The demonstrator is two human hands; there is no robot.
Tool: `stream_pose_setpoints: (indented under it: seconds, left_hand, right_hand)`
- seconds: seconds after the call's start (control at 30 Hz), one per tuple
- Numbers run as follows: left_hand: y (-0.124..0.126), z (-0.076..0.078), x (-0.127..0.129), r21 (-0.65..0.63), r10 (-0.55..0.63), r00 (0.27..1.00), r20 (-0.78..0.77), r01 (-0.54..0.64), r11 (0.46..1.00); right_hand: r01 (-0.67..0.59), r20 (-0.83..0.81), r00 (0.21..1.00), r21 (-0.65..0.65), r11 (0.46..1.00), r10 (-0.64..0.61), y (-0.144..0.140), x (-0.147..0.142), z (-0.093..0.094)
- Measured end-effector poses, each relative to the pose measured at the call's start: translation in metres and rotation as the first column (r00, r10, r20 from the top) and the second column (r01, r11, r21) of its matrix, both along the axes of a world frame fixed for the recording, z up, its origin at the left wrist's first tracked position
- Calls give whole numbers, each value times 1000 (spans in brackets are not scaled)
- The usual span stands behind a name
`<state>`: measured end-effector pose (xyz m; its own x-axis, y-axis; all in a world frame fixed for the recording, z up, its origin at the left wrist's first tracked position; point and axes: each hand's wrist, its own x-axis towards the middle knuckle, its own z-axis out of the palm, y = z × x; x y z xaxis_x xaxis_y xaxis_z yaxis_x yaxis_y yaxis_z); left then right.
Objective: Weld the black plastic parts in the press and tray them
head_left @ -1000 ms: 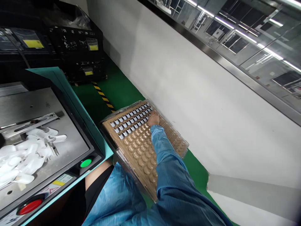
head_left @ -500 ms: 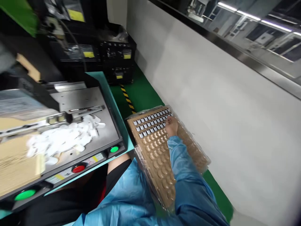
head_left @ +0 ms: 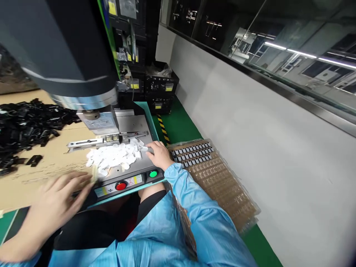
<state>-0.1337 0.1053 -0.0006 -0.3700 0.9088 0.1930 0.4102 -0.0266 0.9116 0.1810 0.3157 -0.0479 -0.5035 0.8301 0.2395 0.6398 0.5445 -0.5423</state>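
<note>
My right hand [head_left: 159, 155] rests on the machine's metal plate [head_left: 130, 124], its fingers at the right edge of a heap of small white plastic parts [head_left: 114, 156]. Whether it holds one I cannot tell. My left hand [head_left: 59, 200], blurred, hovers with spread fingers over the front left corner of the machine, near the cardboard sheet [head_left: 41, 163]. A tan tray [head_left: 219, 181] with several rows of small grey-white parts at its far end lies to the right of my lap.
A big press head [head_left: 69, 52] hangs over the plate. A red button [head_left: 121, 185] and a green button [head_left: 153, 174] sit on the front panel. Black parts [head_left: 25, 122] are heaped on the left. Black crates [head_left: 161, 89] stand behind; a white wall [head_left: 264, 122] runs along the right.
My right hand left the tray and moved left onto the machine plate by the white parts. My head turned left, bringing the press head, black parts and my left hand into view.
</note>
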Motion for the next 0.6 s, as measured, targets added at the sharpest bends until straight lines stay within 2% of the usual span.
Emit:
stream_pose_setpoints:
  seconds: [0.03, 0.1, 0.2, 0.3, 0.37, 0.5, 0.6]
  left_hand:
    - [6, -6, 0, 1, -79, 974, -212, 81, 997]
    - [17, -20, -2, 7, -164, 839, -519, 196, 981]
    - [29, -39, -9, -4, -191, 673, -715, 268, 963]
    - [38, -51, -16, -110, -257, 488, -834, 308, 945]
    - [44, -52, -19, -145, -279, 403, -872, 331, 932]
    - [55, -45, -21, -197, -325, 287, -901, 396, 897]
    - [60, -41, -22, -191, -333, 266, -905, 445, 875]
  right_hand:
    - [12, 34, 999, 5, 1000, -12, 1, -8, -1]
    - [32, 84, 996, 35, 999, -35, 3, -17, -4]
    - [47, 122, 991, 95, 994, -59, 3, -22, -8]
    - [57, 161, 984, 139, 989, -79, 3, -22, -11]
    - [73, 181, 978, 155, 985, -101, 3, -22, -12]
    - [136, 170, 971, 196, 971, -170, 1, -21, -14]
    - [204, 146, 960, 216, 955, -238, -2, -20, -16]
